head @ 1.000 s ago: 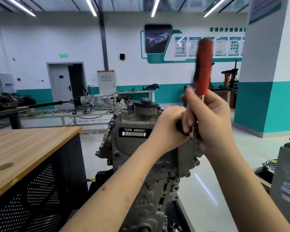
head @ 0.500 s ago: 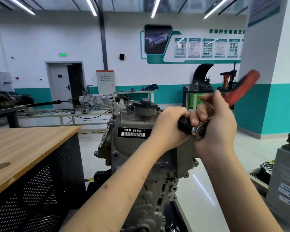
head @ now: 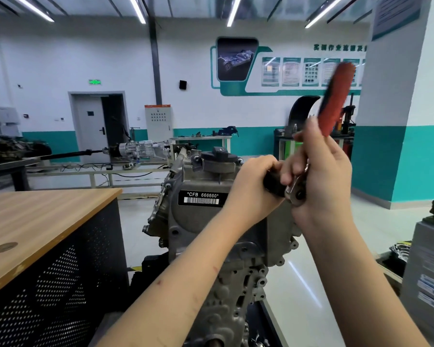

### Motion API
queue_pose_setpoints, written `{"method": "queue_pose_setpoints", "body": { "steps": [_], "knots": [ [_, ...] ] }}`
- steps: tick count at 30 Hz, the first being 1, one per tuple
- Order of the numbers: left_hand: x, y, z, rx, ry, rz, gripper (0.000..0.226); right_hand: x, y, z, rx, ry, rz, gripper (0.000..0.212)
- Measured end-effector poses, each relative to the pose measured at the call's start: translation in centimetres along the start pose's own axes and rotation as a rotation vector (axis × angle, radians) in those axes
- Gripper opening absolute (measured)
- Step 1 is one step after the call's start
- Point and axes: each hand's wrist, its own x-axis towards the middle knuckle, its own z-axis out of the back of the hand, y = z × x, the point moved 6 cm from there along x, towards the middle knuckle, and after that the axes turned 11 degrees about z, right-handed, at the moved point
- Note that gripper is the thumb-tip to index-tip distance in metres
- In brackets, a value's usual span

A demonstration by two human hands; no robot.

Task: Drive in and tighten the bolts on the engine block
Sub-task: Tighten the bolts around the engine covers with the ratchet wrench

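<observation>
A grey engine block (head: pixel 201 221) stands upright in the middle, with a black label reading CFB 666660 and a black cap on top. At its upper right side my left hand (head: pixel 251 186) grips the black socket (head: pixel 273 184) of a ratchet wrench. My right hand (head: pixel 321 181) holds the ratchet near its metal head. The red handle (head: pixel 336 101) sticks up and to the right, blurred by motion. The bolt under the socket is hidden by my hands.
A wooden-topped workbench (head: pixel 35 221) with perforated black sides stands to the left of the engine. A grey box (head: pixel 429 279) sits at the right edge. Behind are a gearbox on a stand (head: pixel 140 150), a teal-and-white pillar (head: pixel 398 121) and shiny floor.
The red handle swung from upright down to the right, and has now swung back up. My left hand has stayed on the socket throughout.
</observation>
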Motion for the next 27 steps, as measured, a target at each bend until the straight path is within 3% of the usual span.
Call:
{"method": "queue_pose_setpoints", "body": {
  "steps": [2,4,9,11,16,18,21,24,27],
  "knots": [
    [-0.4,0.4,-0.2,-0.090,-0.084,0.037,0.008,-0.2,-0.2,0.6,0.101,-0.152,-0.011,0.032],
    [-0.4,0.4,-0.4,-0.094,-0.111,0.061,0.017,-0.3,-0.5,1.0,0.171,-0.244,-0.024,0.034],
    [0.6,0.2,-0.6,0.196,0.045,-0.007,0.008,-0.3,-0.7,1.2,0.089,-0.199,-0.049,0.036],
    [0.8,0.1,-0.6,0.271,0.121,-0.024,0.013,-0.1,-0.5,0.8,-0.016,-0.091,-0.029,0.034],
    [1.0,-0.3,-0.6,0.437,0.313,-0.045,0.043,0.3,-0.1,-2.0,-0.324,0.482,-0.016,0.022],
    [0.9,-0.1,-1.0,0.568,0.428,-0.054,0.043,0.0,-0.3,-2.5,-0.386,0.600,-0.054,0.022],
    [1.1,0.1,-0.9,0.507,0.410,-0.040,0.041,-0.2,-0.3,-1.9,-0.207,0.442,-0.086,0.024],
    [1.0,-0.1,-0.9,0.370,0.272,-0.066,0.025,-0.2,-0.3,-0.6,-0.020,0.169,-0.052,0.029],
    [0.4,0.2,-0.6,0.145,0.103,-0.040,0.010,-0.4,-0.3,0.1,0.061,0.012,-0.039,0.039]
  ]
}}
